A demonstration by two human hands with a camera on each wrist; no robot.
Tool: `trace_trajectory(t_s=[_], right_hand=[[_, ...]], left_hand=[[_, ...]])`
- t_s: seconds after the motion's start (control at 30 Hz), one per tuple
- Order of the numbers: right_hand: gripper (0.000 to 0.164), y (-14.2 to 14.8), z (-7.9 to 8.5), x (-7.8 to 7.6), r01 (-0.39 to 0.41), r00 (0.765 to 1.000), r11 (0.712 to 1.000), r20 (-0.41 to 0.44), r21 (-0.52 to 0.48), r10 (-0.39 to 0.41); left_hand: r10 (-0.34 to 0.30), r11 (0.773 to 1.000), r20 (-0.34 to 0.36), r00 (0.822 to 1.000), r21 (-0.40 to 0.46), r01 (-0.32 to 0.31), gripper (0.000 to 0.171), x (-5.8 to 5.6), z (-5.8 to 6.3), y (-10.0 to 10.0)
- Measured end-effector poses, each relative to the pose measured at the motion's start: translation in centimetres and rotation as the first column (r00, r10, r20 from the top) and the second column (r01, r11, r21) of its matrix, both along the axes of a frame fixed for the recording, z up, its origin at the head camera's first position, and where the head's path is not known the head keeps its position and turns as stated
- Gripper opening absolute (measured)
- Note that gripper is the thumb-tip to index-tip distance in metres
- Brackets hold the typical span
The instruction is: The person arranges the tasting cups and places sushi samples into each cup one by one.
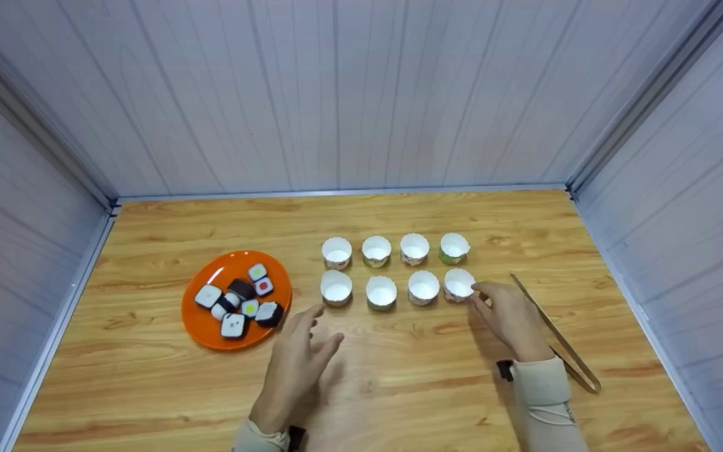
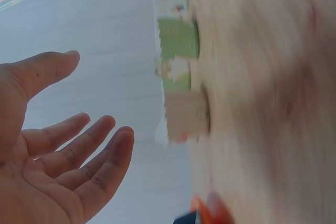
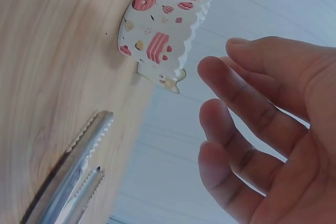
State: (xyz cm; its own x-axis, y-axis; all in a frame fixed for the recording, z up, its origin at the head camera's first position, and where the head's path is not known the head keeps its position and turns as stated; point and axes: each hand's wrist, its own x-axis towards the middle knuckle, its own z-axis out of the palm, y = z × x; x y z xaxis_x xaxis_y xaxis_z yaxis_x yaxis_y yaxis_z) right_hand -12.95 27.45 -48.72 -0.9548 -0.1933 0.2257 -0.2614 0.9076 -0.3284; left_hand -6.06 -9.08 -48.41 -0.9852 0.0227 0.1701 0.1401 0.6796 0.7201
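Two rows of small paper baking cups, white inside, stand upright on the wooden table. Near the rim of the front-right cup (image 1: pixel 459 285) is my right hand (image 1: pixel 511 317), fingers loosely bent with nothing between them. In the right wrist view that cup (image 3: pixel 157 32) has pink cake prints and a scalloped rim, apart from the fingertips (image 3: pixel 214 72). My left hand (image 1: pixel 299 361) hovers over the table in front of the front-left cup (image 1: pixel 336 289), thumb and fingers spread and holding nothing. The left wrist view shows the palm (image 2: pixel 42 182) beside a row of cups, one of them green (image 2: pixel 178 38).
An orange plate (image 1: pixel 201 329) with several sushi pieces, white and black, lies at the left. Metal tongs (image 1: pixel 565 345) with toothed tips rest to the right of my right hand. Pale panel walls (image 1: pixel 349 94) enclose the wooden table (image 1: pixel 399 389) at the back and sides.
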Motion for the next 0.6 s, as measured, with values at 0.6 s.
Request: trace_trajectory(t_s=[0.6], right_hand=[[0.021,3.4,0.4,1.7,0.045,0.999,0.999,-0.02,0.013,-0.045]], left_hand=[[0.402,0.895,-0.03,0.915,-0.198,-0.399,0.055,1.1,-0.8,-11.8]])
